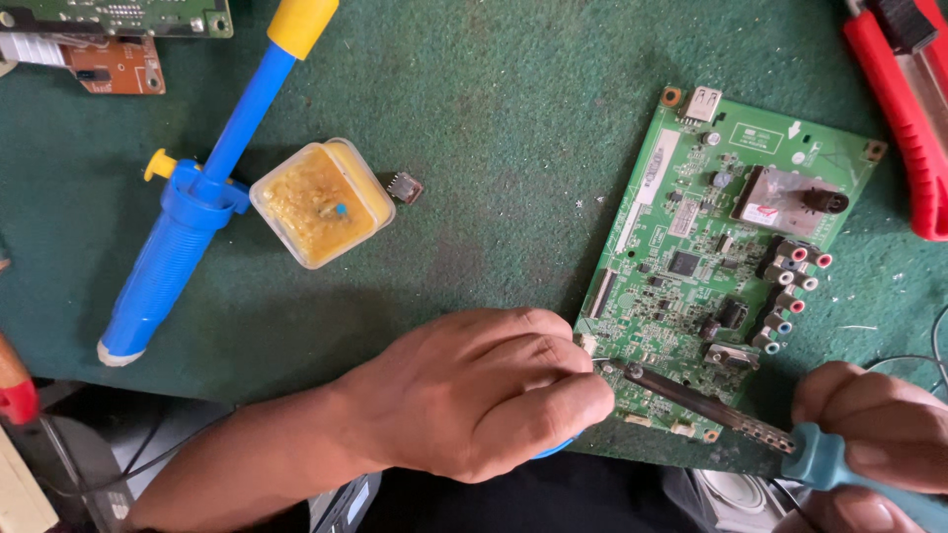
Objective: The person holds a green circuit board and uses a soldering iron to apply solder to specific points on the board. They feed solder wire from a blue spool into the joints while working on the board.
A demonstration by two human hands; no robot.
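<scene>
A green circuit board [691, 266] lies tilted on the dark green mat, with coloured round jacks and a metal shield along its right side. My left hand [484, 390] is closed at the board's near-left edge, fingertips pinched on something small there; a bit of blue shows beneath the hand. My right hand [874, 434] grips a soldering iron [721, 410] by its teal handle, and the dark tip reaches the board's near edge right next to my left fingertips.
A blue and yellow desoldering pump [197, 197] lies at the left. Next to it sit a small square tub of yellow flux [321, 202] and a tiny loose chip [405, 187]. A red utility knife [904, 109] is top right; other boards [109, 39] top left.
</scene>
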